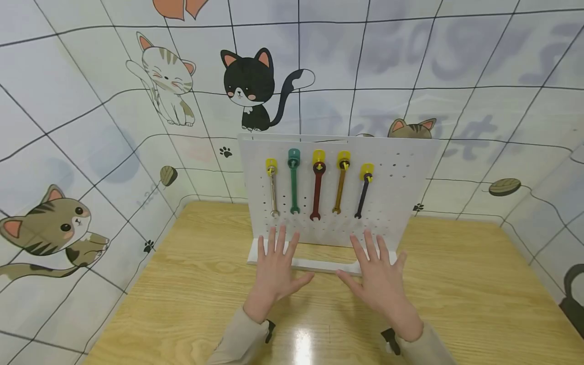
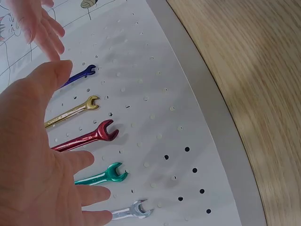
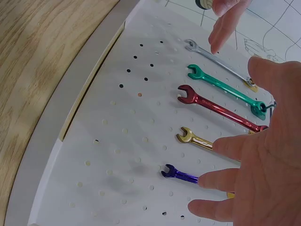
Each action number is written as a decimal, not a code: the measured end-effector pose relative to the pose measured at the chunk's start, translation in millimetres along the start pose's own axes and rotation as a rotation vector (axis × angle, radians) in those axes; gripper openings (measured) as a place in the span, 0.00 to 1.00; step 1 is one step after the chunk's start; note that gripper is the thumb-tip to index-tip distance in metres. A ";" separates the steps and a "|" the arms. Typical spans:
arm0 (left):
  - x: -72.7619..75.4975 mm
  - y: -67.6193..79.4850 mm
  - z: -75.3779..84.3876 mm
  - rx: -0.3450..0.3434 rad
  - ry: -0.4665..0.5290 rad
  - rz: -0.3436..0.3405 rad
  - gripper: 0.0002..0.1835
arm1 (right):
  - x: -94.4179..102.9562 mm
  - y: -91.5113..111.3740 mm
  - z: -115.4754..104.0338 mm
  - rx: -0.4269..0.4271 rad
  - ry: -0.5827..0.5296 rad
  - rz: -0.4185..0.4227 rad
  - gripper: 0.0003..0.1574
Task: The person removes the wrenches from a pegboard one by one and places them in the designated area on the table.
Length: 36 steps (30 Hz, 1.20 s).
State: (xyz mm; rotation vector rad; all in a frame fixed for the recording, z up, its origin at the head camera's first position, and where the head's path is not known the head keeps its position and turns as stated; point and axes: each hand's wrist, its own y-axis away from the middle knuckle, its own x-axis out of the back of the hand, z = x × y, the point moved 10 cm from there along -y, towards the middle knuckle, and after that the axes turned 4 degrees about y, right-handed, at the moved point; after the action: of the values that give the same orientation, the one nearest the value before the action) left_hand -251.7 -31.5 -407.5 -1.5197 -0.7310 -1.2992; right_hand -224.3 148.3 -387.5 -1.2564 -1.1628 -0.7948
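A white pegboard (image 1: 401,192) stands upright on the table. Combination wrenches hang on it from hooks: silver (image 1: 274,195), green (image 1: 294,190), red (image 1: 317,197), gold (image 1: 339,190) and dark blue (image 1: 362,197). My left hand (image 1: 275,271) is spread, palm down, in front of the board's lower left, nearest the silver and green wrenches. Spread likewise, my right hand (image 1: 378,284) is at the lower right, below the dark blue wrench. Neither hand holds anything. In the right wrist view, fingers overlap the gold wrench (image 3: 197,140) and the dark blue wrench (image 3: 181,175).
The board's white base (image 1: 315,264) lies along its foot on the wood-grain table (image 1: 191,289). Yellow hook holders (image 1: 319,155) and a green one (image 1: 294,154) carry the wrenches. Behind hangs a cat-patterned cloth (image 1: 337,61). A dark object (image 1: 572,299) shows at the right edge.
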 end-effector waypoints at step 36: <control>42.5 -27.8 -86.4 -0.140 0.380 0.597 0.21 | 30.7 -40.8 52.2 -0.050 -0.572 0.551 0.21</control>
State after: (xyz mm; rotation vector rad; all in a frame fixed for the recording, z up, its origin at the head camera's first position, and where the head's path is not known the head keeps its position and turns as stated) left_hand -298.3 -107.9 -362.4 -1.3911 0.0646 -1.1349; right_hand -265.7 195.7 -350.4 -1.8050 -1.1481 -0.0461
